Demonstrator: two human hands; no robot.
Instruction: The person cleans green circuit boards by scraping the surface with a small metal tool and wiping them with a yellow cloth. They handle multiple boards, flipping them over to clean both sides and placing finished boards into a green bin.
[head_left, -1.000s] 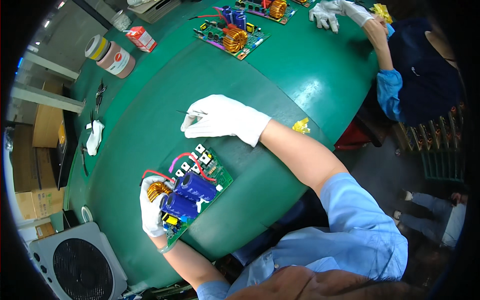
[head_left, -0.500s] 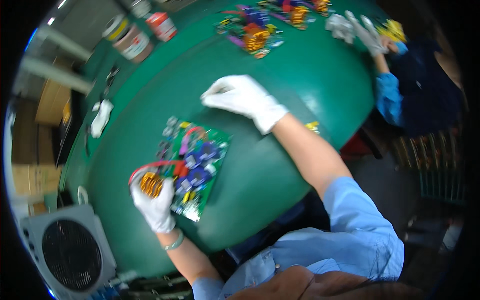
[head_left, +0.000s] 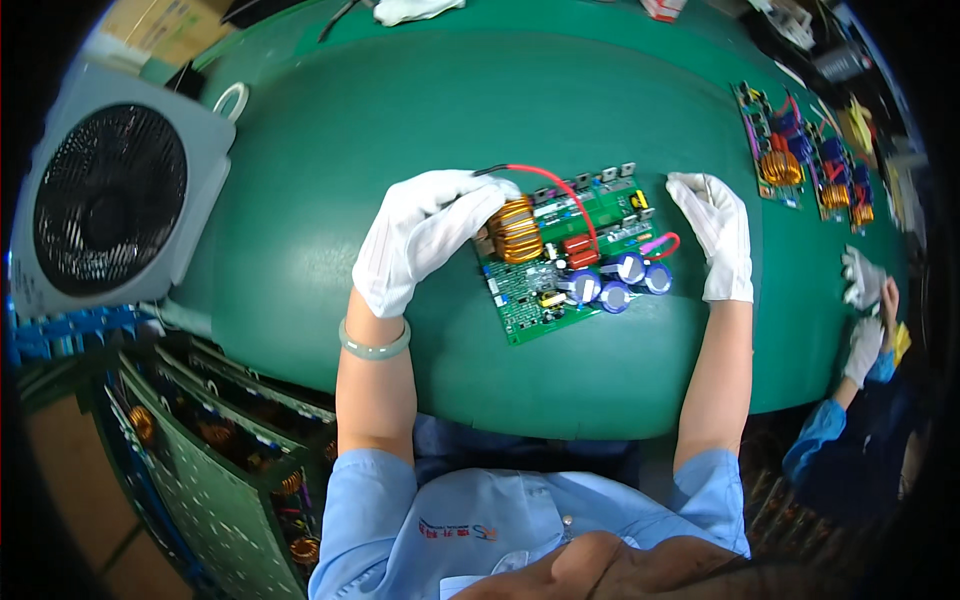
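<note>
A green circuit board (head_left: 525, 318) lies on the table in front of me, turned at a slant. My left hand (head_left: 425, 230), in a white glove, is closed with its fingertips against the copper coil (head_left: 517, 235) at the board's left side. From beside those fingers a red wire (head_left: 562, 188) with a dark end arches over the board. Blue-wrapped capacitors (head_left: 616, 297) stand along the near right edge. My right hand (head_left: 720, 235), also gloved, hovers right of the board, apart from it. Its fingers are pressed together; whether they hold anything small is hidden.
A green mat (head_left: 320, 150) covers the table. At the left stands a grey box fan (head_left: 110, 200); below it a rack (head_left: 200, 450) holds boards with coils. More circuit boards (head_left: 782, 165) lie at the far right, near another person's gloved hand (head_left: 862, 350).
My view has swung left, so the fan and rack show more fully. The board now sits turned differently. My right hand has come down beside its right end; my left stays at the coil.
</note>
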